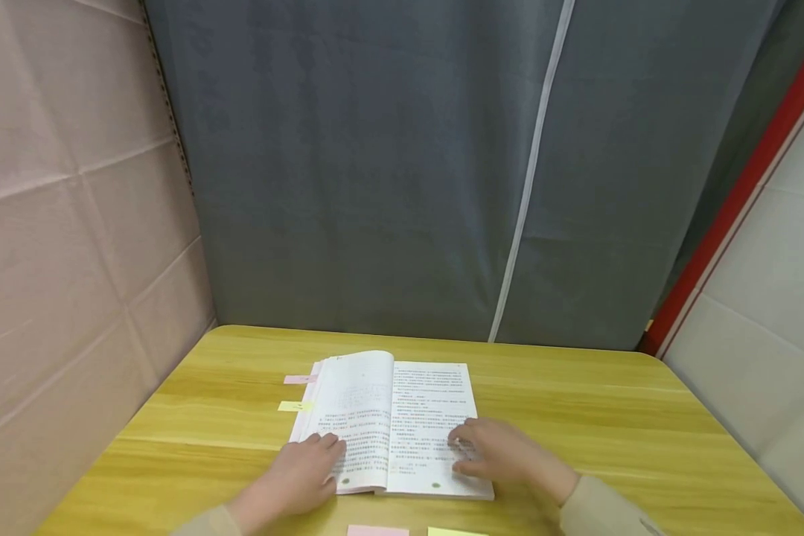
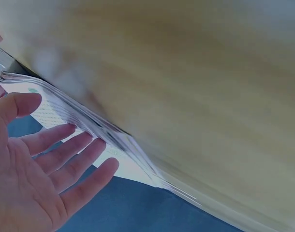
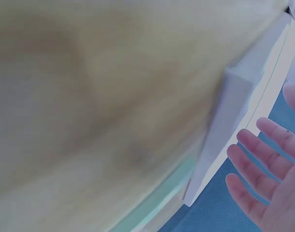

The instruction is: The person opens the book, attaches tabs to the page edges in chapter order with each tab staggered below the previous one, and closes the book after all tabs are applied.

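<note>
An open book (image 1: 423, 417) with printed pages lies on the wooden table, a thicker stack of curved pages on its left side. My left hand (image 1: 303, 470) rests on the lower left page; in the left wrist view its fingers (image 2: 72, 166) are extended along the book's page edges (image 2: 109, 130). Over the lower right page is my right hand (image 1: 499, 452), fingers spread and slightly bent. In the right wrist view those fingers (image 3: 256, 169) are beside the book (image 3: 244, 82) and grip nothing; contact with the page is unclear. Pink (image 1: 300, 379) and yellow tabs (image 1: 295, 406) stick out from the left pages.
At the near edge of the head view, a pink sticky note (image 1: 378, 531) and a yellow one (image 1: 457, 531) are partly visible on the wooden table (image 1: 610, 417). A grey curtain (image 1: 375, 186) hangs behind, with pale panels at both sides.
</note>
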A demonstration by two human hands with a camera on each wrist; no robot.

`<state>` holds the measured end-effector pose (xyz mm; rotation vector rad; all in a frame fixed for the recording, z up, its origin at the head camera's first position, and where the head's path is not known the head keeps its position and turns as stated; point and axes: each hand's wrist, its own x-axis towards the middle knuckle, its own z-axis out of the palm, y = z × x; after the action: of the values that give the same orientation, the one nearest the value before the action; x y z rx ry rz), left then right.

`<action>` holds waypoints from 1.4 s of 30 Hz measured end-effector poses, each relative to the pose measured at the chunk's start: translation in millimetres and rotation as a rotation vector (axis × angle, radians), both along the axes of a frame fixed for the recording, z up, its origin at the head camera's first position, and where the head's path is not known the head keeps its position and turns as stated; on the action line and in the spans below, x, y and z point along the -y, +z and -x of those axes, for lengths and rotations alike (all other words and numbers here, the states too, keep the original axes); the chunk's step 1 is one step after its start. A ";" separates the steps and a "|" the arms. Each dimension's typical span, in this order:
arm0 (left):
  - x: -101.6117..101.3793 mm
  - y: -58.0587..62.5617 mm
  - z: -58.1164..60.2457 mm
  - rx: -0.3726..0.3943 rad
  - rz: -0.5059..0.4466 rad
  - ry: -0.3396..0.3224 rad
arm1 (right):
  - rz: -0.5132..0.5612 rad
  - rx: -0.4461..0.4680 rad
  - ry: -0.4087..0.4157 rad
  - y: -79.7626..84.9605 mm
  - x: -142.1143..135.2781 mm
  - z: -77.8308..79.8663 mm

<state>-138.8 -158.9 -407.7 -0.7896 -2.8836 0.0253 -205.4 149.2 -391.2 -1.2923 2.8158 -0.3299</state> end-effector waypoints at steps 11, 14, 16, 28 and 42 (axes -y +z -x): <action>13.4 -2.6 -6.1 -0.014 0.009 -0.009 | -0.002 -0.026 -0.102 17.1 60.1 39.2; 12.5 -1.3 -6.8 -0.002 0.011 -0.009 | -0.036 -0.005 -0.147 17.6 75.2 47.2; 11.6 -0.7 -7.2 0.008 0.013 -0.009 | -0.063 0.016 -0.180 15.2 83.1 51.9; 11.5 0.6 -7.0 0.030 0.006 -0.007 | -0.083 0.130 -0.322 2.0 107.7 67.7; 14.5 -1.5 -6.7 -0.001 -0.007 -0.010 | -0.091 0.116 -0.361 -2.7 117.0 66.6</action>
<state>-132.1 -173.4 -409.2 -0.8031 -2.8773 0.0148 -272.0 32.2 -393.9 -0.7190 2.9126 -0.2695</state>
